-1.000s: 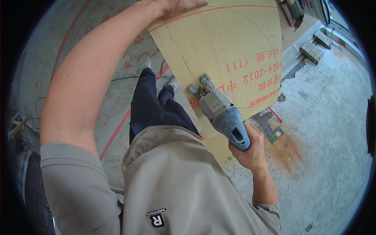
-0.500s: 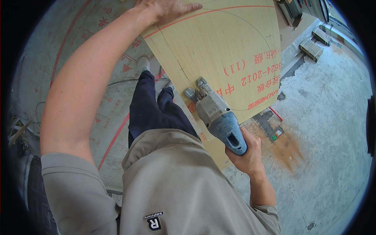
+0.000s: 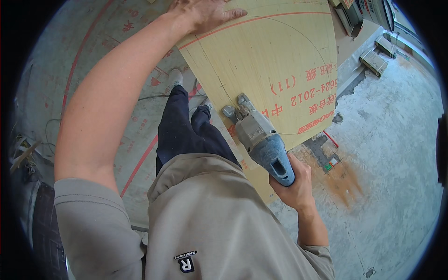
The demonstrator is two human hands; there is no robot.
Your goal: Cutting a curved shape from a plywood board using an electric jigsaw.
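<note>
A blue and grey jigsaw rests on a yellow plywood board, its front end pointing up and left near the board's left edge. My right hand is wrapped round the rear handle of the jigsaw. A thin curved pencil line and a red stripe run across the board, with red print on its face. My left hand lies on the board's far left corner, its thumb stretched out along the wood and its other fingers partly cut off by the picture's top edge. The blade is hidden.
My legs in dark trousers stand left of the board on a grey floor sheet. A cable runs behind the feet. Rectangular blocks lie at the far right on rough concrete floor. Clutter lines the left rim.
The view has shifted slightly, so the board and my left arm appear a little lower and to the right. Both hands keep their places on the board and jigsaw.
</note>
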